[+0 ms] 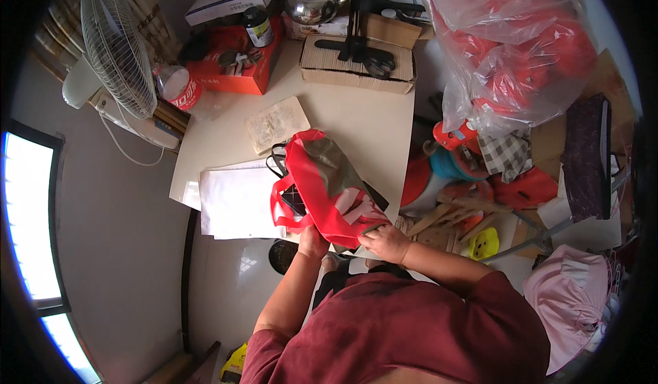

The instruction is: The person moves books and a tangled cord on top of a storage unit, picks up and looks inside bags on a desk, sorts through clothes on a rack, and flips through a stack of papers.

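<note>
A red and olive-grey tote bag [325,178] lies near the front edge of the pale table, partly over its edge. My left hand [314,242] is closed on the bag's near left side, its fingers partly hidden by the red cloth. At the bag's near right corner my right hand [387,243] grips the cloth. Through the opening at the left shows a black item with a light grid pattern [293,197]; dark loops stick out above it. White paper sheets [236,201] lie left of the bag, and a worn, yellowed booklet [277,123] lies beyond it.
At the back of the table [343,113] stand a red box [257,75], a cardboard box [356,79] and a steel kettle [310,3]. A fan [113,44] and a plastic bottle [179,88] are at the left. Clear plastic bags of red things [514,48] crowd the right.
</note>
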The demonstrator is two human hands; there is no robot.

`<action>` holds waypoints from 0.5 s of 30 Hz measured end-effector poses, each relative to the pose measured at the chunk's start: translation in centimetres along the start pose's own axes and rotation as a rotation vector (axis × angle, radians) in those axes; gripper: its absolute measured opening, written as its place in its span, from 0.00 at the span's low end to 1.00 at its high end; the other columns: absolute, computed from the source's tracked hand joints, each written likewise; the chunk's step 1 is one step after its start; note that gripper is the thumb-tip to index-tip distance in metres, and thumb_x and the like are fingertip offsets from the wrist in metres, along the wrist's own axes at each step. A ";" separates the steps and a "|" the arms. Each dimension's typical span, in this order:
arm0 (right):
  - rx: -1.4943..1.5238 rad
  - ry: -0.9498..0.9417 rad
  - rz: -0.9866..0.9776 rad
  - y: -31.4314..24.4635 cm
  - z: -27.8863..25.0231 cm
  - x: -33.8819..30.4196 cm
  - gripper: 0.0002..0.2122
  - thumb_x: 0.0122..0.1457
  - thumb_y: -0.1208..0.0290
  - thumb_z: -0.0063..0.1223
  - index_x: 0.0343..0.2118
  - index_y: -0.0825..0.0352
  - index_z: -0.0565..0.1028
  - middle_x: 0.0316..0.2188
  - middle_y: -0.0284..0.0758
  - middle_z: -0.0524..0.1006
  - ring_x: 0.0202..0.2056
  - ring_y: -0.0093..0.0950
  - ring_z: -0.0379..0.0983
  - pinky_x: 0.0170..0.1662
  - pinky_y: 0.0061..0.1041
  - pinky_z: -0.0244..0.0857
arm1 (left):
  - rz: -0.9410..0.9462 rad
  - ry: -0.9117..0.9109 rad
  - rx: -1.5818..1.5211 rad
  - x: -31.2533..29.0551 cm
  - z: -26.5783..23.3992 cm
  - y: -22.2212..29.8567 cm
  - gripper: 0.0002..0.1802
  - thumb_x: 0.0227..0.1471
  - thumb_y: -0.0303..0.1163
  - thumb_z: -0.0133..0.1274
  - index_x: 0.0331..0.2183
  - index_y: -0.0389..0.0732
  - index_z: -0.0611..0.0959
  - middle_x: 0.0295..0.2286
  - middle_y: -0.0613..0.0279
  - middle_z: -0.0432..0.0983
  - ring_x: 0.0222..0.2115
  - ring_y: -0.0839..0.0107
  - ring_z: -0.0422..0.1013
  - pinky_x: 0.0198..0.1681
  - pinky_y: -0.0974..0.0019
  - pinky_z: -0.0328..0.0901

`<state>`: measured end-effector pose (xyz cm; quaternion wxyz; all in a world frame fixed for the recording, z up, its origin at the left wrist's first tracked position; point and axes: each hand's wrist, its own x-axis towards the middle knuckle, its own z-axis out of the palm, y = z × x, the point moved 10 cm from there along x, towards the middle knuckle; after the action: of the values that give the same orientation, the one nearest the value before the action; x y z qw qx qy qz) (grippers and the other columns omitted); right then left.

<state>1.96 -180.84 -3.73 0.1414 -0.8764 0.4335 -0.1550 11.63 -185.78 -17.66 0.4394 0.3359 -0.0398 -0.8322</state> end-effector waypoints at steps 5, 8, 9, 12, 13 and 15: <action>0.007 -0.099 -0.019 -0.3 2.5 -0.7 0.07 0.41 0.67 0.48 0.26 0.57 0.70 0.20 0.29 0.69 0.21 0.27 0.67 0.26 0.26 0.62 | -0.074 -0.028 -0.020 -0.5 1.5 -0.4 0.24 0.46 0.41 0.44 0.43 0.38 0.65 0.40 0.57 0.66 0.40 0.65 0.64 0.44 0.63 0.60; 0.068 -0.135 -0.011 -0.3 2.3 -1.1 0.06 0.43 0.65 0.48 0.25 0.58 0.70 0.18 0.29 0.68 0.19 0.28 0.67 0.25 0.26 0.62 | -0.051 -0.038 0.043 -0.2 1.3 -0.3 0.24 0.46 0.42 0.45 0.43 0.38 0.65 0.39 0.58 0.66 0.40 0.66 0.64 0.42 0.65 0.61; 0.113 -0.179 0.017 -0.1 2.3 -1.4 0.06 0.43 0.64 0.49 0.24 0.59 0.69 0.18 0.29 0.68 0.19 0.28 0.67 0.24 0.26 0.62 | 0.005 0.003 0.172 -0.3 0.8 0.2 0.25 0.46 0.42 0.47 0.43 0.38 0.65 0.39 0.59 0.66 0.40 0.67 0.64 0.42 0.65 0.61; 0.384 -0.047 0.223 0.8 -2.3 -1.0 0.09 0.43 0.61 0.53 0.22 0.61 0.69 0.17 0.29 0.69 0.19 0.28 0.67 0.22 0.24 0.61 | 0.084 0.059 0.243 -0.5 0.7 0.6 0.25 0.43 0.40 0.50 0.42 0.38 0.66 0.36 0.61 0.67 0.37 0.67 0.65 0.40 0.66 0.62; 0.337 -0.016 0.272 1.1 -3.8 -1.0 0.14 0.41 0.60 0.55 0.25 0.63 0.65 0.19 0.33 0.69 0.22 0.32 0.68 0.24 0.28 0.62 | 0.150 0.068 0.244 -0.5 0.9 1.0 0.24 0.42 0.40 0.51 0.41 0.39 0.67 0.36 0.62 0.68 0.36 0.68 0.66 0.38 0.66 0.62; 0.270 0.134 0.274 1.1 -6.8 -0.8 0.16 0.40 0.62 0.56 0.29 0.63 0.64 0.20 0.33 0.69 0.22 0.32 0.68 0.24 0.28 0.62 | 0.232 0.103 0.266 -1.0 1.1 1.3 0.21 0.41 0.39 0.52 0.38 0.40 0.69 0.34 0.65 0.68 0.34 0.70 0.66 0.35 0.65 0.62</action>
<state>-1.92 -181.63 1.94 0.2482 -0.7701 0.5323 -0.2490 12.28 -186.06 -15.86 0.4858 0.4264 -0.1656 -0.7448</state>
